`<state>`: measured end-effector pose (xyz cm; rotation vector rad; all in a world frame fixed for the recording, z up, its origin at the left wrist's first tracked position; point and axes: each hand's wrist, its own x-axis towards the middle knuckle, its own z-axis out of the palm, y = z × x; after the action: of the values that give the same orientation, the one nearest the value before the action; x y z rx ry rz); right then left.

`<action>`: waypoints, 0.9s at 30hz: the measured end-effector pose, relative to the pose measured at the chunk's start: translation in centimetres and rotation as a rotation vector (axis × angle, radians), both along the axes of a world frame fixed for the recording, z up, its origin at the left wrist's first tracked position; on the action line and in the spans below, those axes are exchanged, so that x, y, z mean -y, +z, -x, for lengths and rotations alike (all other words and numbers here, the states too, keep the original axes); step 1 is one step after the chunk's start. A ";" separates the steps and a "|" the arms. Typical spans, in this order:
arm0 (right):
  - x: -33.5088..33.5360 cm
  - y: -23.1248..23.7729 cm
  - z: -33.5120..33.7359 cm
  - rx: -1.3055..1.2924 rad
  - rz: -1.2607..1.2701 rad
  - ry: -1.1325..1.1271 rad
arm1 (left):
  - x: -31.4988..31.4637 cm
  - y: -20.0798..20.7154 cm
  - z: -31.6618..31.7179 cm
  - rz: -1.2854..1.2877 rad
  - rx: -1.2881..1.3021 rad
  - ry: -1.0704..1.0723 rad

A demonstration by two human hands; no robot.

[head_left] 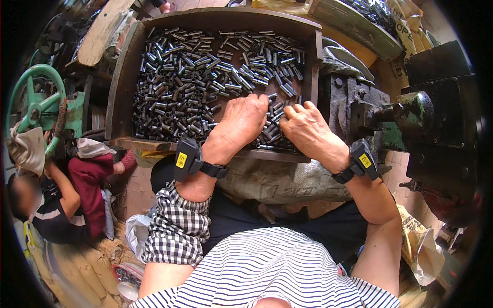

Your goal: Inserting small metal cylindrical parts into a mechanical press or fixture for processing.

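Short metal tubes (177, 97) lie heaped in a shallow wooden tray (119, 87) in front of me. My left hand (241, 120) is curled over the tubes near the tray's front middle, its fingers closed and mostly hidden under the knuckles. Close by on the right, my right hand (311, 131) is bent inward above the front right corner, fingertips closed toward the pile. What either hand pinches, I cannot make out. A smaller group of tubes (273, 134) shows between the two hands.
At the right stands a dark machine (436, 113) with a spindle. A green handwheel (35, 110) is at the left, above a seated person (61, 200). A grey sack (287, 179) hangs below the tray. Another wooden box (354, 25) of metal parts is at the back right.
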<state>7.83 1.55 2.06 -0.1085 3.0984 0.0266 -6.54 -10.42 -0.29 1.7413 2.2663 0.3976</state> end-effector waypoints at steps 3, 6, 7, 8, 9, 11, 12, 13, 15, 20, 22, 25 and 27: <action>-0.1 -0.4 0.2 0.019 0.038 0.034 | -0.4 0.1 -0.7 0.054 -0.139 -0.027; -0.6 -0.9 0.8 0.063 0.203 -0.016 | -0.5 0.0 -0.9 0.087 -0.196 0.031; -0.6 -1.0 0.7 0.062 0.205 -0.017 | -0.5 0.0 -0.6 0.098 -0.174 0.053; -0.6 -1.2 0.7 0.025 0.209 -0.028 | -0.5 0.0 -0.5 0.109 -0.152 0.073; -0.6 -1.5 0.6 -0.014 0.209 -0.040 | -0.5 0.0 -0.4 0.109 -0.156 0.073; -0.5 -2.0 0.9 -0.046 0.208 -0.032 | -0.6 0.2 -0.3 0.058 -0.108 0.060; -0.5 -2.1 1.1 -0.073 0.205 -0.025 | -0.6 0.0 -0.3 0.056 -0.109 0.058; -0.5 -1.9 0.9 -0.074 0.202 -0.026 | -0.7 -0.3 -0.3 0.060 -0.120 0.066; -0.3 -1.2 0.4 -0.161 0.252 -0.030 | -0.6 -0.4 -0.2 0.068 -0.134 0.078; 0.2 0.4 -3.0 -0.449 0.801 -0.350 | 0.1 0.5 -1.2 -0.140 -0.037 0.081; 0.1 0.2 -4.2 -0.380 1.016 -0.499 | 0.1 1.5 -1.9 -0.159 0.032 0.058; 0.2 -0.1 -5.0 -0.268 1.485 -0.750 | 0.1 1.2 -2.3 -0.289 0.156 0.009; -0.2 -0.6 -5.1 -0.296 1.681 -0.787 | -0.2 1.2 -2.5 -0.275 0.564 -0.012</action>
<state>12.94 1.77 1.47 1.0463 2.1041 -2.4802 -4.06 -10.19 0.86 1.5005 1.8544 1.0870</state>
